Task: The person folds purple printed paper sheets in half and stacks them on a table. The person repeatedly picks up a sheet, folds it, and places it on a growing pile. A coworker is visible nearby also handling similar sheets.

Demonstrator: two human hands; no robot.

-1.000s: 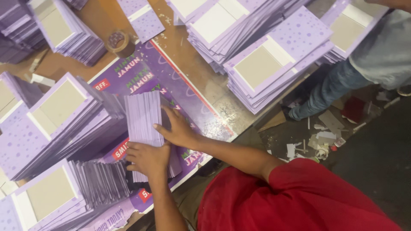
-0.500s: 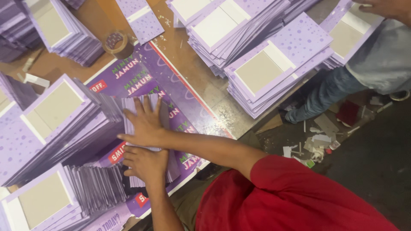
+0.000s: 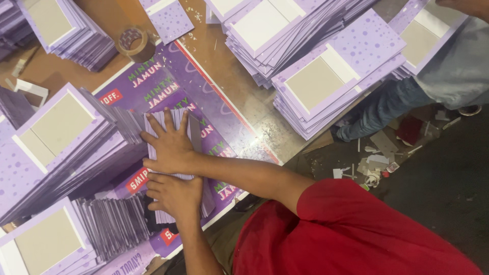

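Since a second ago both hands have gone from gripping the edges to pressing flat: the right hand (image 3: pixel 170 145) spreads its fingers open over the small stack of pale purple cardboard strips (image 3: pixel 168 119), and the left hand (image 3: pixel 173 193) lies just below it, fingers loosely curled on the same stack, grasping nothing. It sits on a glossy purple printed sheet (image 3: pixel 204 81) covering the brown tabletop (image 3: pixel 244 97), between tall piles of purple card panels (image 3: pixel 56 137).
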